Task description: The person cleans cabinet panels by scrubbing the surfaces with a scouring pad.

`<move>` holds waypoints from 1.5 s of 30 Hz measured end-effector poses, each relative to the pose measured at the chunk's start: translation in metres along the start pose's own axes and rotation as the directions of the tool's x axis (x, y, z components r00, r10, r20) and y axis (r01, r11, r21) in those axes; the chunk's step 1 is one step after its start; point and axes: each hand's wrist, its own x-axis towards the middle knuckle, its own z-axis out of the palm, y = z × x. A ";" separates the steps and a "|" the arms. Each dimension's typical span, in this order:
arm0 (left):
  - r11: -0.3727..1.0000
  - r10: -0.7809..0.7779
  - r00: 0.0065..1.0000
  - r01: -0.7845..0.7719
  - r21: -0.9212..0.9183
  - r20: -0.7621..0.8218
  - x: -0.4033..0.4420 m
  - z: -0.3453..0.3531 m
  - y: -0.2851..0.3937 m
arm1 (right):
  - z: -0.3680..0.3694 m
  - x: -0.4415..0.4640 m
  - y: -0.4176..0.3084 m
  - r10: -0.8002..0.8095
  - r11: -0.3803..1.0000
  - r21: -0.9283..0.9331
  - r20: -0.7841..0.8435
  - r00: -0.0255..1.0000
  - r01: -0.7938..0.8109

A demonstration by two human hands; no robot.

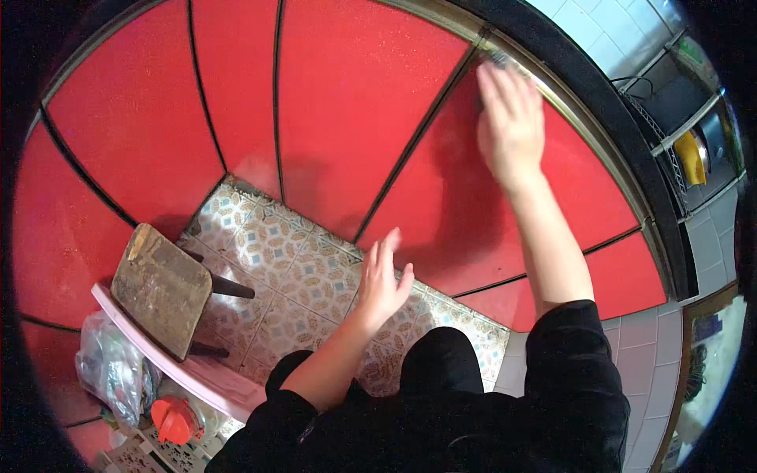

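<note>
My right hand (pixel 512 122) is raised to the top edge of a red cabinet panel (pixel 457 173), near the metal trim (pixel 583 110). Its fingers point up and lie close together; a small dark, shiny bit of something (pixel 498 57) shows at the fingertips, too small to name. Below and to the left, my left hand (pixel 382 284) hangs in the air above the patterned tile floor (pixel 292 260), its fingers apart and nothing in it.
A worn wooden stool (pixel 162 292) stands at the left beside a pink board edge (pixel 173 366). Plastic bags (pixel 114 366) and a red lid (pixel 175 420) are at the lower left. A wire rack (pixel 666 146) is at the upper right.
</note>
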 end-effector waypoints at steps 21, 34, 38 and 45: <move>1.000 0.000 1.000 -0.001 0.029 0.023 -0.004 0.005 0.004 | 0.007 -0.013 0.000 -0.305 0.932 0.233 0.086 0.949 0.278; 1.000 0.021 0.999 -0.021 0.010 0.036 -0.003 0.009 0.008 | 0.026 -0.109 -0.031 -0.155 0.916 0.400 0.338 0.928 0.008; 0.999 0.020 0.997 -0.022 0.024 0.071 -0.009 0.014 0.001 | 0.024 -0.216 -0.051 -0.509 0.840 0.433 0.424 0.749 0.325; 0.999 0.022 0.994 -0.026 0.039 0.109 -0.010 0.022 -0.001 | -0.041 -0.138 0.037 0.083 0.995 -0.074 0.239 0.968 -0.067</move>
